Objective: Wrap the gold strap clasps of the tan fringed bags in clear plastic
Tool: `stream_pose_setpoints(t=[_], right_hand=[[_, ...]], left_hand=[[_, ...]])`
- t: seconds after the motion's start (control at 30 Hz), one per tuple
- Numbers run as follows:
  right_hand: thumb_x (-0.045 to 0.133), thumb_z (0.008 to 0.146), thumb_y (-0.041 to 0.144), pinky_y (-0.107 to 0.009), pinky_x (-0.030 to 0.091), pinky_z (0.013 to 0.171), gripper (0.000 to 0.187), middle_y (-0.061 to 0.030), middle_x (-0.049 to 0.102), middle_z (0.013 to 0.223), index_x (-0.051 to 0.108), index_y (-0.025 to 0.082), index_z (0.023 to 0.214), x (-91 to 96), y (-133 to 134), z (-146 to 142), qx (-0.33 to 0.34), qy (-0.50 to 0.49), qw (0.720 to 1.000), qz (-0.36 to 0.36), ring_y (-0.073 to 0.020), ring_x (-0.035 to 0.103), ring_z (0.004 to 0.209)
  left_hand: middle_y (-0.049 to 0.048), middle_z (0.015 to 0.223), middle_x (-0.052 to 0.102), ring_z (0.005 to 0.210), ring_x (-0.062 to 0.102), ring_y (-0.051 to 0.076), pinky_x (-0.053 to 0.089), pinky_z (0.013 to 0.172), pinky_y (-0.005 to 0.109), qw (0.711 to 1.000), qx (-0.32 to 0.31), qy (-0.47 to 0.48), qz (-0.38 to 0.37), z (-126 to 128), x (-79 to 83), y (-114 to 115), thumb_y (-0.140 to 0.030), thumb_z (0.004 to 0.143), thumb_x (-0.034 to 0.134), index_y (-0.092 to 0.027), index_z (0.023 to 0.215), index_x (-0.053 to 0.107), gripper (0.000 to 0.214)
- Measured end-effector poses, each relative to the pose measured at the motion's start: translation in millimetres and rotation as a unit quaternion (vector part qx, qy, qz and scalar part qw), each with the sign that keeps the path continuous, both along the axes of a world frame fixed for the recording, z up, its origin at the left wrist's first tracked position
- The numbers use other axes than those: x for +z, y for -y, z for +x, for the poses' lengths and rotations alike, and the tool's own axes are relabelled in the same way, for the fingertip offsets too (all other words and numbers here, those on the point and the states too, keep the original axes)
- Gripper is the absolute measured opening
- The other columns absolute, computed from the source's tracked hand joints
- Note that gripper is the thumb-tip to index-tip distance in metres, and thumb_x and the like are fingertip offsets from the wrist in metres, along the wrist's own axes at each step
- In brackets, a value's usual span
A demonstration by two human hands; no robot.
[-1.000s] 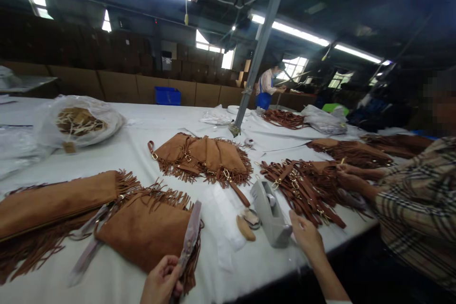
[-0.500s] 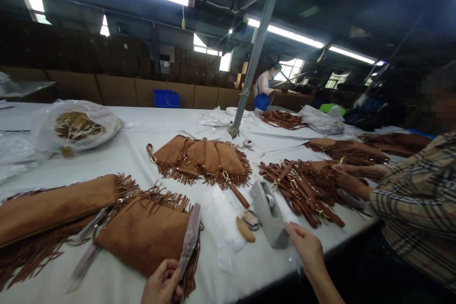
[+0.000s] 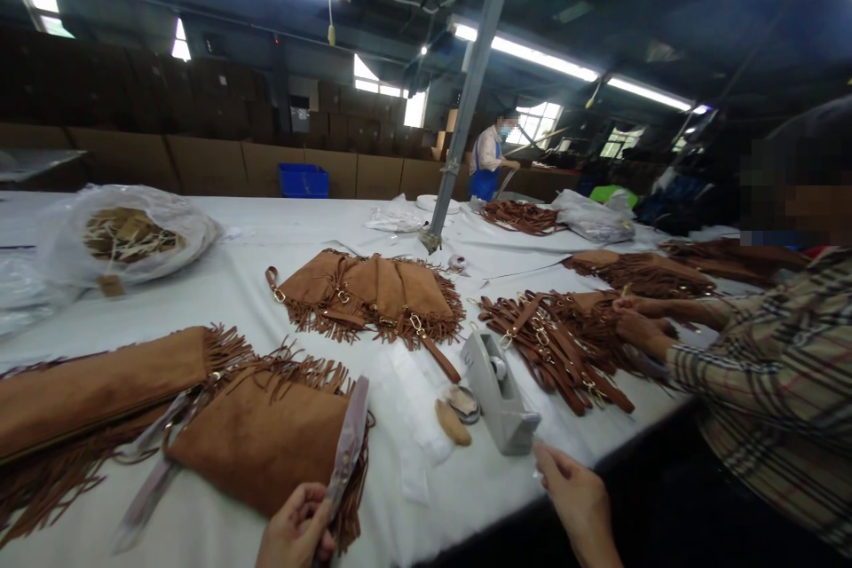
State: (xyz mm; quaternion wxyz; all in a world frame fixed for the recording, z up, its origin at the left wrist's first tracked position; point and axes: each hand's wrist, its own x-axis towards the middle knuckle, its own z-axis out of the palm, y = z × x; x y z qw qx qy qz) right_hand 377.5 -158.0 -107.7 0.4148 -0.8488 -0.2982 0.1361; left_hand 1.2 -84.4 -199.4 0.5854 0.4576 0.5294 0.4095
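My left hand is closed around the lower end of a strap in a clear plastic sleeve. The sleeve stands along the right edge of a brown fringed suede bag lying on the table. My right hand pinches a small piece of clear tape, only faintly visible at the fingertips. Just beyond those fingers stands a grey tape dispenser. A tan oval piece and a round metal-rimmed item lie to the dispenser's left.
Another fringed bag lies at left, more bags in the middle. Brown wrist straps with gold clasps are heaped right of the dispenser. A co-worker in a checked shirt handles fringed pieces there. A metal post rises behind.
My right hand has drawn slightly away from the dispenser's front, with the tape bit at its fingertips. My left hand keeps its hold on the sleeved strap. The view has shifted slightly.
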Motion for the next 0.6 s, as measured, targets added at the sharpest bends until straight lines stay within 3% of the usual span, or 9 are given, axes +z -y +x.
stream_pose_setpoints(t=[0.23,0.33,0.43,0.53,0.6], right_hand=[[0.051,0.061,0.058,-0.032,0.047,0.056,0.053,-0.0064,0.070,0.059,0.075,0.014,0.075,-3.9,-3.9,1.0,0.000,0.007,0.999,-0.032,-0.0280,0.066,0.058],[0.052,0.057,0.058,-0.035,0.047,0.057,0.047,-0.0075,0.068,0.054,0.074,0.017,0.065,-20.2,10.0,7.8,0.014,0.022,0.994,-0.105,-0.0318,0.065,0.062],[0.055,0.055,0.060,-0.037,0.049,0.057,0.046,-0.0084,0.069,0.055,0.074,0.019,0.065,-30.8,14.2,2.6,0.017,0.015,0.987,-0.162,-0.0332,0.065,0.062],[0.058,0.056,0.059,-0.035,0.051,0.065,0.045,-0.0081,0.072,0.065,0.075,0.020,0.071,-22.3,-2.2,-39.2,0.105,-0.003,0.987,-0.119,-0.0312,0.066,0.071],[0.058,0.063,0.059,-0.031,0.051,0.066,0.044,-0.0065,0.071,0.066,0.074,0.019,0.076,-8.9,-18.1,-86.9,0.225,-0.027,0.972,-0.063,-0.0268,0.065,0.068]], left_hand=[[-0.0044,0.043,0.057,0.036,0.049,0.012,0.037,0.039,0.020,1.000,0.004,0.010,-0.013,-0.2,5.9,-1.6,-0.068,0.062,0.065,-0.018,0.078,0.057,0.053],[-0.0042,0.043,0.058,0.037,0.051,0.012,0.038,0.039,0.020,1.000,-0.003,0.014,-0.010,-1.0,15.4,-1.5,-0.065,0.064,0.066,-0.018,0.077,0.056,0.050],[-0.0042,0.044,0.058,0.037,0.054,0.012,0.040,0.039,0.019,1.000,0.016,0.012,0.006,-0.7,25.7,-3.2,-0.061,0.068,0.064,-0.018,0.077,0.055,0.045],[-0.0053,0.044,0.057,0.035,0.054,0.011,0.038,0.037,0.018,0.999,0.035,0.010,0.012,0.3,30.5,-6.3,-0.056,0.069,0.065,-0.018,0.076,0.053,0.040],[-0.0055,0.043,0.057,0.034,0.054,0.010,0.038,0.037,0.017,0.999,0.042,0.007,0.012,1.0,30.5,-6.8,-0.053,0.071,0.065,-0.018,0.076,0.053,0.037]])
